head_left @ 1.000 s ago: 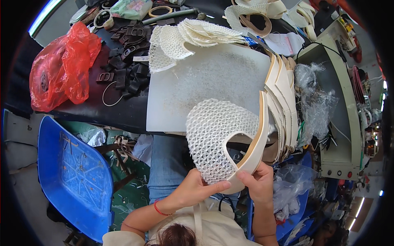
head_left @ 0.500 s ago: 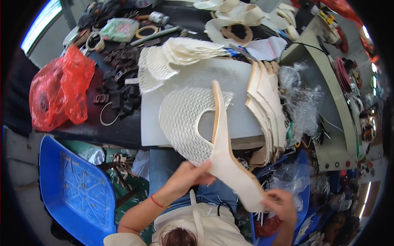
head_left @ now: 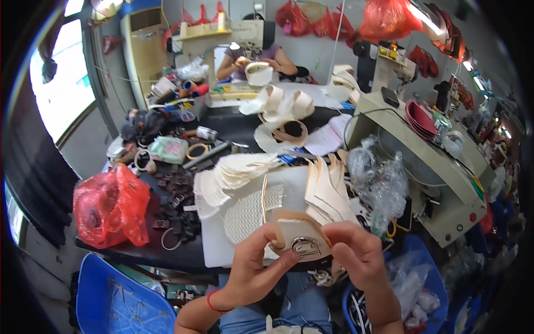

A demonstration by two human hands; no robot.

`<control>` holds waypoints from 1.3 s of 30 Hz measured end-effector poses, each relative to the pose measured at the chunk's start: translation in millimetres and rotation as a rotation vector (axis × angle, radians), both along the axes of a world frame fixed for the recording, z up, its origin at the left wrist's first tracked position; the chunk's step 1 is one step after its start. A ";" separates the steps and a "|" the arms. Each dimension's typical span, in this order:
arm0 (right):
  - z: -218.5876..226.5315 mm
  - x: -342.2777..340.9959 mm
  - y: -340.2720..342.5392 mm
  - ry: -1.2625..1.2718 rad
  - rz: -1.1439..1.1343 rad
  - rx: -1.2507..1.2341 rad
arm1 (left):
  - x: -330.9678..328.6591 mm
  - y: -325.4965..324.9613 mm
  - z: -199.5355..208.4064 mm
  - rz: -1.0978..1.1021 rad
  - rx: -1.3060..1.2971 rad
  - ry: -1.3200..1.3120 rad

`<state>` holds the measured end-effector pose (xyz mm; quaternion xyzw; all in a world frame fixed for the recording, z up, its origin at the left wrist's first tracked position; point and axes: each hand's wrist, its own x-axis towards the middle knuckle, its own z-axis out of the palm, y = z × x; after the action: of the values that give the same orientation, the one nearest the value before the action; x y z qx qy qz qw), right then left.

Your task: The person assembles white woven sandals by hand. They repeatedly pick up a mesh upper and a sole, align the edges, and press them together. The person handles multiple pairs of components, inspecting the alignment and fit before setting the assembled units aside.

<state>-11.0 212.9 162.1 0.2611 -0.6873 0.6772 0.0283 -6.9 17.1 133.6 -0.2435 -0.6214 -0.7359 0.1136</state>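
Observation:
Between my two hands is a cream leather piece, lifted above the front of the work table and curled toward me. A silver metal buckle shows on its face. My left hand pinches the left side, its thumb beside the buckle. Fingers of my right hand grip the right edge. Behind the piece, a woven cream mesh panel lies on a white board. Layered mesh panels rest at the board's far side, and a stack of cream leather pieces fans out at its right.
Dark straps and buckles and a red plastic bag lie at left. Crumpled clear plastic and a beige machine stand right. Blue bins flank the table's front. Across it, a person works at a sewing machine.
The leather piece has been raised and turned, so its end with the buckle faces me. Both hands have come closer together. The view has tilted up, showing the far workbench.

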 end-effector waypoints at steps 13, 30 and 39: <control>-3.9 -34.9 -49.6 -0.166 0.362 0.117 | 26.6 -32.1 41.0 0.680 -1.409 1.030; -29.8 -64.1 -50.1 -0.019 -0.034 0.079 | -9.0 -52.9 47.5 0.450 -1.412 1.040; -35.8 -40.9 -65.1 0.499 0.068 0.094 | -7.8 -62.0 36.1 0.583 -0.877 0.719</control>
<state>-51.9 147.9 126.2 0.4441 -0.6806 0.5598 0.1620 -14.7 -44.8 169.8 -0.3202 -0.8287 -0.2242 0.4005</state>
